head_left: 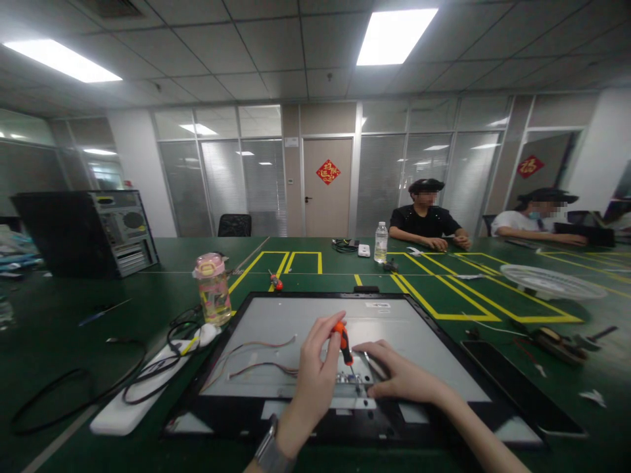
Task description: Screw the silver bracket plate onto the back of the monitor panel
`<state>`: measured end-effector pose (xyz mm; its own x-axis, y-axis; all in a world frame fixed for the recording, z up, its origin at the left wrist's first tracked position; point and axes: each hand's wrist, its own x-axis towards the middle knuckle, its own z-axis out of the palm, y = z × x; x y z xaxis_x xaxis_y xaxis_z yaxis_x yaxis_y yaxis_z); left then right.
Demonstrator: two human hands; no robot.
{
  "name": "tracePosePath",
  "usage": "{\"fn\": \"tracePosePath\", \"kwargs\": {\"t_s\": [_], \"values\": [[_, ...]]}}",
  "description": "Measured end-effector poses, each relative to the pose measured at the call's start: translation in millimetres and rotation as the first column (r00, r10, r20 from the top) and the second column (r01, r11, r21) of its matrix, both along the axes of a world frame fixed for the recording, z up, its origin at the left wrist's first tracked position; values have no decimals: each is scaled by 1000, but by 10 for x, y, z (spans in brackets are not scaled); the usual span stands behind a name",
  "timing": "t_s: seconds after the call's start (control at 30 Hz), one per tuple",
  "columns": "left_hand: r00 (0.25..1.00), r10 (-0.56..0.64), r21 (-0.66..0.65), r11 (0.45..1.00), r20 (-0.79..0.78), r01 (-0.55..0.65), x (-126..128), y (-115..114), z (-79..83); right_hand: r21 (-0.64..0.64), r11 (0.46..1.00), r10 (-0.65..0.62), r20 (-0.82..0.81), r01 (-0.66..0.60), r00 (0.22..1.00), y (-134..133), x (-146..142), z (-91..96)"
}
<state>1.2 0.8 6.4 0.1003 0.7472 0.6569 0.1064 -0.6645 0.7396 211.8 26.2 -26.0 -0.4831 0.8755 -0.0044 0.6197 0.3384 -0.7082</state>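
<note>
A flat monitor panel (pixel 296 322) lies face down on the green table, its grey metal back showing inside a black frame. My left hand (pixel 315 374) is closed around a small orange-handled screwdriver (pixel 342 341), held upright with its tip on a small circuit board (pixel 352 379) near the panel's front edge. My right hand (pixel 399 378) rests on the panel just right of the board, fingers curled and pressing down beside the screwdriver tip. Thin coloured wires (pixel 256 358) run left from the board across the panel.
A pink-lidded drink bottle (pixel 213 289), black cables (pixel 148 374) and a white strip (pixel 133 401) lie to the left. A computer case (pixel 98 230) stands far left. A fan grille (pixel 552 281) and tools lie right. Two people sit at the far side, by a water bottle (pixel 380 242).
</note>
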Motion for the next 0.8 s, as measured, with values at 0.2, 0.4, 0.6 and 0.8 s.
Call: {"fn": "tracePosePath", "kwargs": {"t_s": [0.2,0.4,0.6,0.8], "values": [[999,47,28,999,-2,-47,5,-8,-1,8,1000,3,-10,-3,1000,19,18,-41],[997,78,51,996,-2,-77,5,3,-8,-2,1000,-3,-14,3,1000,6,9,-21],[999,46,48,998,3,-46,-1,-13,13,-3,1000,-3,-16,3,1000,1,4,-6],[994,105,9,994,16,-105,0,19,-17,-10,1000,-5,-8,5,1000,19,15,-33]]}}
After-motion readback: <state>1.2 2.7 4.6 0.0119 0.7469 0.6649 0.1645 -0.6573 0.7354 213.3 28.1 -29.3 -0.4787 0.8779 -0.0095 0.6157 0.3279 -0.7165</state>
